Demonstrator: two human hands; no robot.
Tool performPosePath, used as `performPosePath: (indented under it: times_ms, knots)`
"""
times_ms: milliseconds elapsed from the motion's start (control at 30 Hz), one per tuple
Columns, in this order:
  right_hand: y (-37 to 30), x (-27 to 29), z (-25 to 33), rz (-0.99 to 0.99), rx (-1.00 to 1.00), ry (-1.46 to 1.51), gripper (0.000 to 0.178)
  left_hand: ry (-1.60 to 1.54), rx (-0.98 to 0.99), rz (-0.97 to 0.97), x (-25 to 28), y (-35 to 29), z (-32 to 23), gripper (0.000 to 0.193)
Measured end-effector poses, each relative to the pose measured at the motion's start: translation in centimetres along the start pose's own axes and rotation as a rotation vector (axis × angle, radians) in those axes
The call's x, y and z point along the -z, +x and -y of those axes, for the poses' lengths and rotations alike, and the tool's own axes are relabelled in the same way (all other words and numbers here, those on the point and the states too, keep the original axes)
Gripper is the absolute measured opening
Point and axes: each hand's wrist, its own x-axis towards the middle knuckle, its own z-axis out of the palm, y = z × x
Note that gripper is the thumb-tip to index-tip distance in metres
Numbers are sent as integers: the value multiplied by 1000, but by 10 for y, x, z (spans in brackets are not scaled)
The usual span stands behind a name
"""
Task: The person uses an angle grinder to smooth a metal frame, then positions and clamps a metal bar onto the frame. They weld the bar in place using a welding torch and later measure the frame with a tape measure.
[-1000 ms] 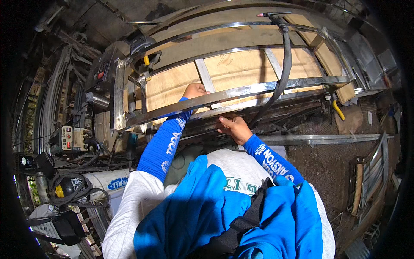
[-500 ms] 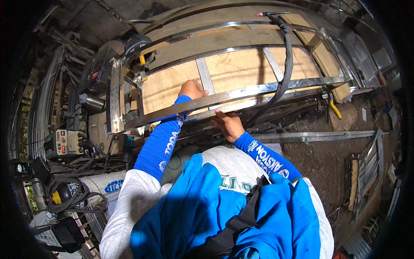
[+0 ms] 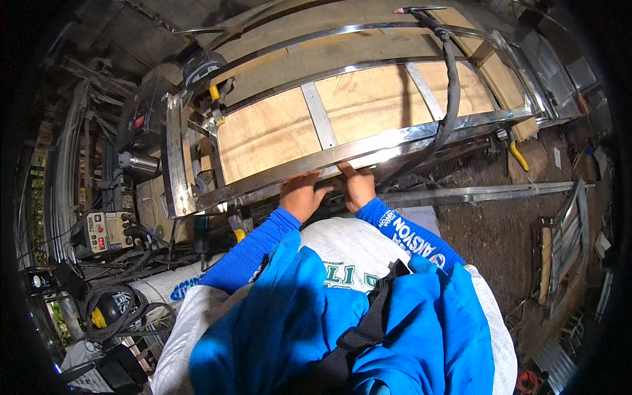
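A long frame of shiny metal tube (image 3: 257,185) lies across the space in front of me, with light plywood panels (image 3: 266,135) inside it. Flat metal crosspieces (image 3: 318,117) run over the panels. My left hand (image 3: 301,197) is at the near side of the frame, its fingers tucked under the rail and its thumb toward the right. Close beside it, my right hand (image 3: 359,187) grips the lower near rail, thumb uppermost. The rails partly hide the fingertips of both hands.
A black-sleeved welding torch cable (image 3: 453,85) drapes over the frame's right part, its torch (image 3: 421,10) at the far side. Yellow-handled clamps (image 3: 518,157) hang on the frame. A power unit (image 3: 105,232) and gas cylinder (image 3: 161,286) stand left. Metal bars (image 3: 487,192) lie right.
My left hand has drawn back from the crosspiece over the plywood to beneath the near rail. The right hand has shifted slightly right, staying at the rail.
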Motion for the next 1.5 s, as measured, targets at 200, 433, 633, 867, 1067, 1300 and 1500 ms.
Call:
performPosePath:
  times_ms: [200, 433, 633, 867, 1067, 1300, 1500]
  knots:
    - [1, 2, -4, 37, 42, 19, 28, 11, -25, -8, -17, 12, 11, 46]
    - [10, 2, -15, -74, 75, -10, 28, -242, 24, -134, -10, 18, 14, 40]
    - [7, -4, -15, -88, 111, 26, 22, -363, 27, -120, 10, 18, 7, 34]
    - [4, -12, -16, -80, 122, 39, 23, -389, 27, -159, 9, 18, 6, 33]
    - [12, -9, -23, -78, 6, 74, 30, -276, -124, -160, 3, 19, 13, 34]
    - [3, -20, -20, -113, -28, 35, 28, -325, -76, -131, -10, 16, 24, 33]
    - [10, -8, -23, -117, 29, 23, 26, -346, -3, -133, 4, 19, 8, 27]
